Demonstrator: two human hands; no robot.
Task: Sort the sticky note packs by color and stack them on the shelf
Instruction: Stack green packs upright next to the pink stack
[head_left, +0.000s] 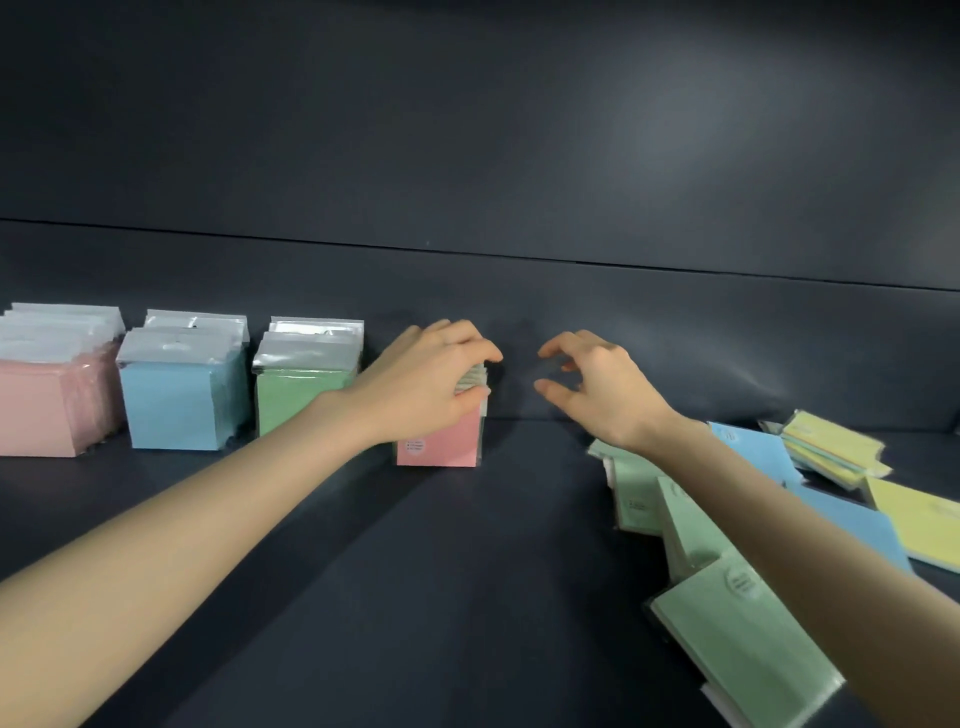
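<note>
On the dark shelf (467, 597), three upright rows of sticky note packs stand at the left: pink (36, 410), blue (176, 400) and green (285, 400). Just right of the green row, my left hand (431, 379) grips the tops of a small upright bunch of packs with a pink pack (441, 441) at the front. My right hand (597, 389) hovers a little to the right of that bunch, fingers curled and apart, holding nothing. Loose green packs (737, 634), blue packs (852, 525) and yellow packs (831, 447) lie jumbled at the right, partly hidden under my right forearm.
A dark back wall (519, 156) closes off the shelf behind the rows. Bare shelf surface lies between the pink-fronted bunch and the loose pile, and in the foreground between my arms.
</note>
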